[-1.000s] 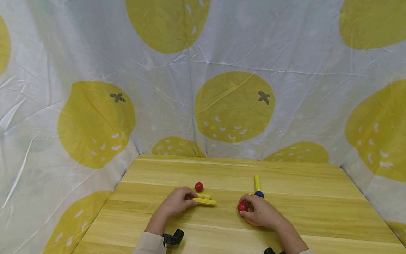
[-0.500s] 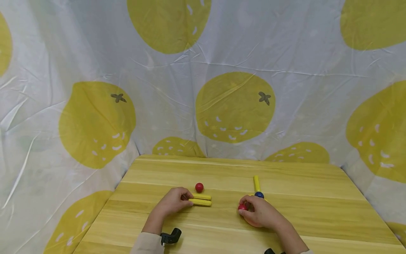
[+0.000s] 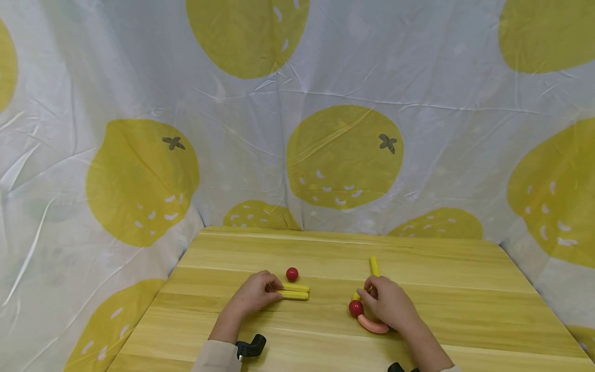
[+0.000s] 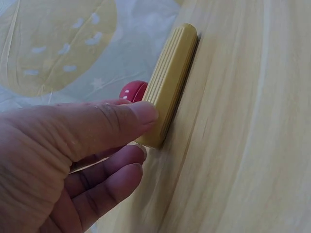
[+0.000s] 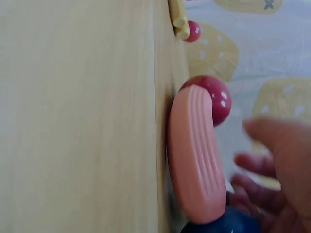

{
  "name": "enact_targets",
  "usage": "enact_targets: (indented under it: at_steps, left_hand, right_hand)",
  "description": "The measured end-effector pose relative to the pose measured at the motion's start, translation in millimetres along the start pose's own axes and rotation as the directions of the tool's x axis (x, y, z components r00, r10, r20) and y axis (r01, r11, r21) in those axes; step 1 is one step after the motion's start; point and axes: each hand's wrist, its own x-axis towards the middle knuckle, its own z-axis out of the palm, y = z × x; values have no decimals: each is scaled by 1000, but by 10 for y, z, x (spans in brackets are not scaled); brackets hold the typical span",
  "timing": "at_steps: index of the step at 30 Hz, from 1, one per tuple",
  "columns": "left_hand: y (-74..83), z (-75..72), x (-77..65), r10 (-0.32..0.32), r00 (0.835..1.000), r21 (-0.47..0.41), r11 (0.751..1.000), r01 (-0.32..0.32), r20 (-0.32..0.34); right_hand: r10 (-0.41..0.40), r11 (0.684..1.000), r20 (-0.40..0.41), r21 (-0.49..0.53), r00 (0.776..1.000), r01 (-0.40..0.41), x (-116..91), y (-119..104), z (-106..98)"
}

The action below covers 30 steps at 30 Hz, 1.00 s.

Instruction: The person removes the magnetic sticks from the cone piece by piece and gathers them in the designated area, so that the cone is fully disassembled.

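Head view: the left hand [image 3: 255,295] pinches the left end of a straight, ribbed yellow rod [image 3: 295,295]; in the left wrist view its thumb lies on that end, the forefinger mostly hidden behind. A second straight yellow rod [image 3: 299,288] lies alongside, toward the desk's far edge, with a glossy red ball [image 3: 292,274] just beyond it.

The right hand [image 3: 392,305] hovers toward the desk's right edge, thumb and fingers spread with nothing visible between them in the right wrist view; contact with a partly hidden yellow piece [image 3: 356,297] cannot be told. Nearest it, a second glossy red ball [image 3: 356,308] touches one end of a curved, ribbed pink bar [image 3: 373,325], whose other end meets a dark blue ball [image 5: 235,223]. Another yellow rod [image 3: 374,266] points toward the far edge of the wood-grained desk [image 3: 321,341].
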Motion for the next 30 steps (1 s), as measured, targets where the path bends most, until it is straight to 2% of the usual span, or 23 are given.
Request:
enact_targets:
  at_steps: [2, 4, 7, 10, 17, 25, 30]
  left_hand:
    - [4, 2, 3, 8, 1000, 2, 1000, -8, -16]
    - [9, 1, 3, 12, 1000, 5, 1000, -12, -27]
    - [16, 0, 2, 12, 999, 12, 1000, -12, -32]
    - [20, 2, 1, 7, 999, 14, 1000, -7, -33]
    - [60, -8, 8, 11, 998, -26, 1000, -13, -60]
    - [164, 18, 13, 62, 994, -57, 996, -67, -95]
    - [251, 104, 34, 102, 993, -71, 992, -106, -61]
  right_hand:
    - [50, 995, -94, -82, 994, -57, 0, 19, -26]
    - [98, 983, -143, -139, 985, -118, -1, 51, -50]
    - [185, 966, -132, -155, 974, -205, 2, 94, -79]
    - [229, 958, -97, -154, 969, -242, 2, 126, -94]
    - [178, 964, -116, -178, 977, -196, 3, 158, -97]
    - [129, 979, -96, -148, 987, -142, 17, 150, -95]
    - [99, 986, -59, -125, 993, -106, 5, 122, -108]
